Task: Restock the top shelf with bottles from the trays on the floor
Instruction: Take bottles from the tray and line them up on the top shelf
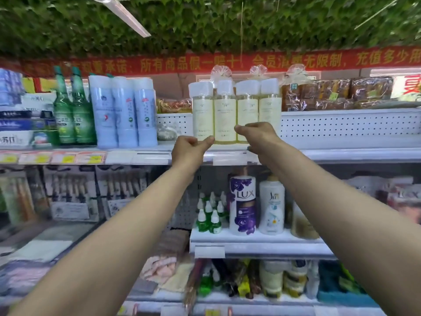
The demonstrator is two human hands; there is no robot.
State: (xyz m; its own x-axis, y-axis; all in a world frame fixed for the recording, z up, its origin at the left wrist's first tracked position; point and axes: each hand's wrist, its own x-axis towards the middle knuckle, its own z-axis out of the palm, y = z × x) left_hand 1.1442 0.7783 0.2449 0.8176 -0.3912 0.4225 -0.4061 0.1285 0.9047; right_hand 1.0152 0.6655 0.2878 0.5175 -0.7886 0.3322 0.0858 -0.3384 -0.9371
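Four pale yellow bottles [225, 117] with white caps stand side by side on the top shelf [341, 153]. My left hand [190, 149] is raised to the shelf edge with its fingers curled; its thumb tip touches the foot of the two left bottles. Higher up, my right hand [257, 133] has its fingers curled too and rests against the lower fronts of the two right bottles, hiding their bases. Neither hand visibly holds anything. The floor trays are out of view.
Blue bottles [124, 115] and green bottles [74, 112] stand left on the same shelf, with a gap between them and the yellow ones. Wrapped bread [330, 94] lies behind on a higher ledge. A purple LUX bottle [242, 204] and other goods fill the lower shelves.
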